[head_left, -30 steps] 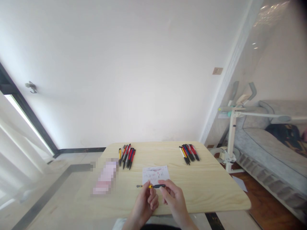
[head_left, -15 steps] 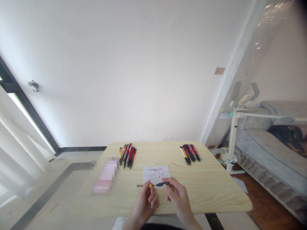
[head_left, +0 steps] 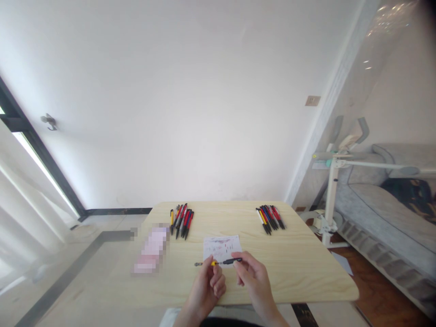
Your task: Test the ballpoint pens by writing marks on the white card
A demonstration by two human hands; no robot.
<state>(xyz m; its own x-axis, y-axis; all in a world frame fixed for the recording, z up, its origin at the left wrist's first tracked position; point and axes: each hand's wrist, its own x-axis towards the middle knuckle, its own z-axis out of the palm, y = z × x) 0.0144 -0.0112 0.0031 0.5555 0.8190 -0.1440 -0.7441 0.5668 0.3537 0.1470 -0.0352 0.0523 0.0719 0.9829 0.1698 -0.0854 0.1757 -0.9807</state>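
At the table's near side, my left hand (head_left: pixel 210 281) pinches the yellow barrel (head_left: pixel 213 263) of a pen between thumb and fingertip. A dark tip end of it sticks out to the left. My right hand (head_left: pixel 254 274) grips the pen's black section (head_left: pixel 232 261) with thumb and index finger. Between the two parts a thin, greyish piece shows; whether they touch is too small to tell. Beneath and behind the pen lies a white paper (head_left: pixel 221 244) with coloured marks, partly covered by my hands.
Several red, grey, blue and yellow pens (head_left: pixel 184 221) lie bunched on the table's left. Another row of pens (head_left: pixel 270 219) lies on the right. A blurred pink item (head_left: pixel 152 250) is at the left edge of the wooden table (head_left: pixel 299 268). The wall (head_left: pixel 218 136) stands directly behind.
My right hand and the black section have shifted very slightly right, away from the yellow barrel. My left hand stays almost still.
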